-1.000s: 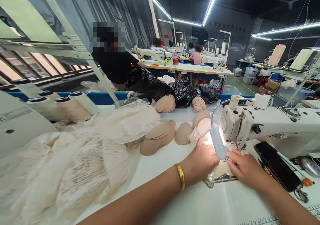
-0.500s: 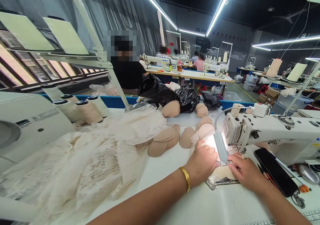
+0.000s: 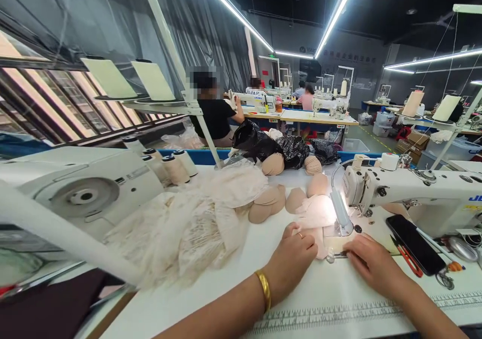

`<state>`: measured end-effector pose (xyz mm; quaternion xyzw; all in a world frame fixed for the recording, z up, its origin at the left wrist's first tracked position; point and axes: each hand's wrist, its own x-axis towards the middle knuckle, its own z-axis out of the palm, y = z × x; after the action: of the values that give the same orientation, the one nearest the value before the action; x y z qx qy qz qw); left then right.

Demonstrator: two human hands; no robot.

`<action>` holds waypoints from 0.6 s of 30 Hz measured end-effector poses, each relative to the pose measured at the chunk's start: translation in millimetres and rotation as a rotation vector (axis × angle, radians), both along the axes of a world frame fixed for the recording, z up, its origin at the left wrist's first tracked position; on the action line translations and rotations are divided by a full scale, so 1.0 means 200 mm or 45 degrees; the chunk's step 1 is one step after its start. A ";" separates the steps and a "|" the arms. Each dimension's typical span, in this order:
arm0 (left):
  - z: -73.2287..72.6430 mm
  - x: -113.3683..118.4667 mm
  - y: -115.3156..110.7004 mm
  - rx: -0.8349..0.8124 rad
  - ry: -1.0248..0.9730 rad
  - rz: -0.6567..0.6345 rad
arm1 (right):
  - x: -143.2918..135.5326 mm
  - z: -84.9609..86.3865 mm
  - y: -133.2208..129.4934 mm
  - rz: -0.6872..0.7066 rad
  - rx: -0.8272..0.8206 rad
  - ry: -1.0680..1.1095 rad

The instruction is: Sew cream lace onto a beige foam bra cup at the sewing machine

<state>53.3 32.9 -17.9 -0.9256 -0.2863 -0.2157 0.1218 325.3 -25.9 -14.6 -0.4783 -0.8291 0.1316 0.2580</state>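
My left hand [image 3: 293,258], with a gold bangle at the wrist, is closed on the near edge of a pale pink fabric piece [image 3: 314,216]. The fabric lies across the table just left of the needle area of a white sewing machine [image 3: 406,188], under a lit grey lamp [image 3: 341,213]. My right hand [image 3: 371,261] rests at the near edge of the machine's bed, fingers loosely bent, the thumb apart, no held thing showing. Beige oval pads [image 3: 265,206] are fanned out beyond my left hand. The needle itself is hidden by the lamp.
Sheer cream lace fabric [image 3: 188,218] is heaped at left, beside thread cones [image 3: 175,168] and another machine [image 3: 90,188]. Black plastic bags [image 3: 289,150] stand behind the pads. On the right lie a phone [image 3: 414,243] and red-handled snips [image 3: 408,258]. A co-worker [image 3: 213,113] sits ahead.
My left hand has drawn back toward me and left, away from the needle area, and the pink fabric has come with it. My right hand has moved slightly nearer. The view has shifted.
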 end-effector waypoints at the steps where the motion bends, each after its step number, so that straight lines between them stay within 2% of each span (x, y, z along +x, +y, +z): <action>1: -0.01 -0.02 -0.03 -0.024 -0.020 0.003 | -0.02 0.00 -0.03 0.017 -0.018 0.030; 7: -0.02 -0.06 -0.15 -0.162 -0.053 0.044 | -0.07 -0.04 -0.17 -0.017 -0.042 0.156; 11: 0.05 -0.06 -0.25 -0.325 -0.241 0.003 | -0.11 -0.04 -0.25 -0.049 0.000 0.251; 13: 0.10 -0.06 -0.31 -0.575 -0.463 -0.018 | -0.15 -0.02 -0.29 -0.098 0.030 0.351; 15: 0.16 -0.05 -0.38 -0.958 -0.725 -0.015 | -0.19 0.01 -0.33 -0.158 0.021 0.468; 18: 0.21 -0.02 -0.46 -1.534 -1.145 -0.024 | -0.27 0.03 -0.37 -0.193 -0.170 0.713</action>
<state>49.7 -59.3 23.4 -0.6571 -0.3690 -0.3800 -0.5364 271.6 -100.4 -7.7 -0.4999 -0.6769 0.2930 0.4540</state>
